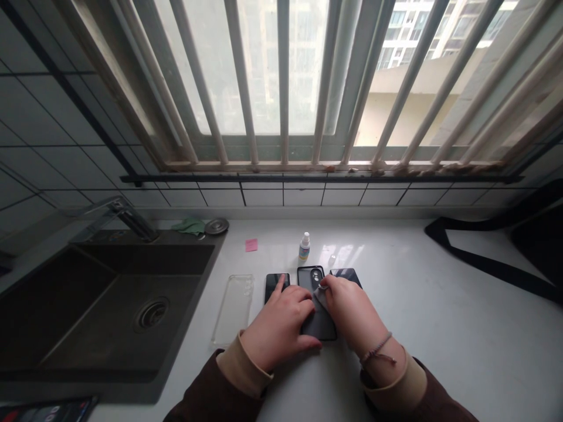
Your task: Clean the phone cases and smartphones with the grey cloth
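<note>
A kitchen, shown by its sink [105, 310] and faucet [132, 220].

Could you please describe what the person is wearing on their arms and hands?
The left hand and right hand are bare, without gloves. Dark maroon-brown sleeves end over pale beige cuffs. A thin braided cord bracelet with loose hanging ends circles the right wrist.

bright window [264, 76] daylight, warped edges

Dark sink [92, 310] set into white counter [409, 334]; steel faucet [132, 220], green cloth [189, 226], metal disc [216, 226] behind. Pink sticky note [251, 245]; barred window [284, 76]; black strap [484, 264].
</note>
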### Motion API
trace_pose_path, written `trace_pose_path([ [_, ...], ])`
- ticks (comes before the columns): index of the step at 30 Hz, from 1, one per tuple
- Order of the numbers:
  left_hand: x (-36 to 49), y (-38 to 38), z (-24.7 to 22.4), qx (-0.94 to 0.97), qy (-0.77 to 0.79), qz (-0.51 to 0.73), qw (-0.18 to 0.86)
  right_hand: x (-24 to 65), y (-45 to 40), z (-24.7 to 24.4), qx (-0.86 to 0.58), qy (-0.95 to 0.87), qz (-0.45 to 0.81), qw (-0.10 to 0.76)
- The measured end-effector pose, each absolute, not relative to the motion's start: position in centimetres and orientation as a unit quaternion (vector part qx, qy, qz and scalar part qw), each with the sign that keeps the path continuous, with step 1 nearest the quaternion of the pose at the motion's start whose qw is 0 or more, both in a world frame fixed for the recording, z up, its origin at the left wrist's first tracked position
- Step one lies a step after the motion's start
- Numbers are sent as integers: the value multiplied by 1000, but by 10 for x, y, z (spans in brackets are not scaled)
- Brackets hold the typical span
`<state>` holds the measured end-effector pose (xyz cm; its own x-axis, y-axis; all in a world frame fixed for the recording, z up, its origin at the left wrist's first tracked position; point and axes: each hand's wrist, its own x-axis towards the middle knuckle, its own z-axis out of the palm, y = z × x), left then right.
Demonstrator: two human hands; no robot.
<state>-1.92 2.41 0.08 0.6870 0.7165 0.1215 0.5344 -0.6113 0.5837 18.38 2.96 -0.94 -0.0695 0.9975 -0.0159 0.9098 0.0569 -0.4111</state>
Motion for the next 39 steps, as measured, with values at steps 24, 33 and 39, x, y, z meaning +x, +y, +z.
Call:
trace_pose_path([
  [24, 45, -12, -28, 944, 283, 168, 28, 240, 66, -32, -733, -655, 14, 180],
  [33, 57, -7, -41, 940, 293, 177, 4, 242, 69, -33, -740, -648, 25, 177],
  [39, 61, -7, -47, 935, 297, 193, -14, 241, 71, -37, -737, -649, 20, 188],
])
